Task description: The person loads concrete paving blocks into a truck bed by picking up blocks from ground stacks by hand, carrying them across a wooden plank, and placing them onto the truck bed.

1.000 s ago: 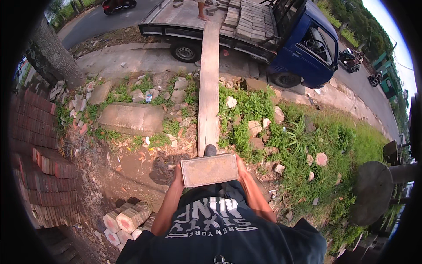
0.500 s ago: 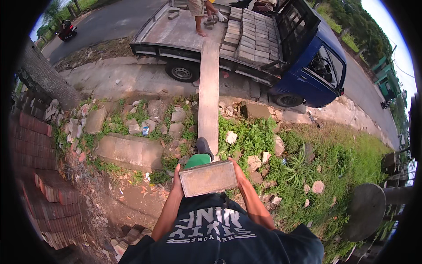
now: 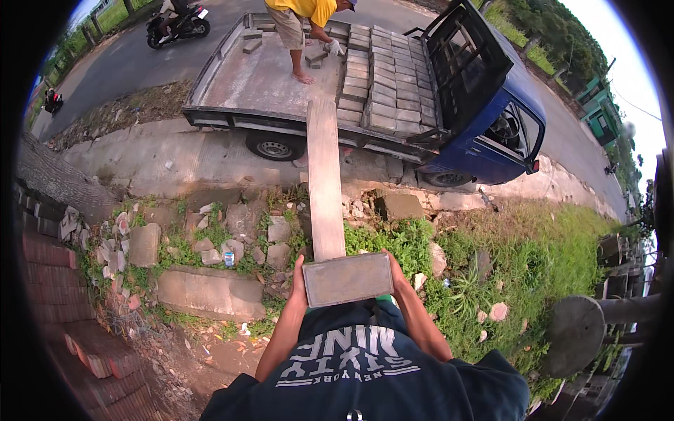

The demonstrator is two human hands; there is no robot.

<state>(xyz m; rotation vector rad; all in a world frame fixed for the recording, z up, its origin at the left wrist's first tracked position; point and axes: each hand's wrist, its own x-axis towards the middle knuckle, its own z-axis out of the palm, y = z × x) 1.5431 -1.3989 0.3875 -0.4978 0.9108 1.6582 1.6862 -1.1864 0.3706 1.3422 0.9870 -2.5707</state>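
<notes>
Carried block: a grey rectangular paving block (image 3: 347, 278), held flat at chest height in front of the person's dark shirt, its long side running left to right.
Left hand: the left hand (image 3: 299, 281) is clasped on the block's left end, fingers wrapped over the edge.
Right hand: the right hand (image 3: 395, 275) grips the block's right end in the same way; both forearms come up from the lower edge.
Plank: a long pale wooden plank (image 3: 324, 179) runs from just beyond the block up to the truck bed, bridging the rubble and the concrete kerb.
Truck: a blue flatbed truck (image 3: 491, 126) stands across the top of the view on the road, its tail side open toward the plank.
Stacked load: rows of grey blocks (image 3: 386, 81) fill the right part of the bed, next to the cab.
Other person: a person in a yellow shirt (image 3: 302, 17) stands barefoot on the bed, bent toward the stack.
Ground left: a red brick pile (image 3: 63, 302) at the left rim, with broken stones and a concrete slab (image 3: 210, 295) near it.
Ground right: grass (image 3: 533, 252) with scattered stones.
Road: a motorbike (image 3: 175, 24) at the top left.
</notes>
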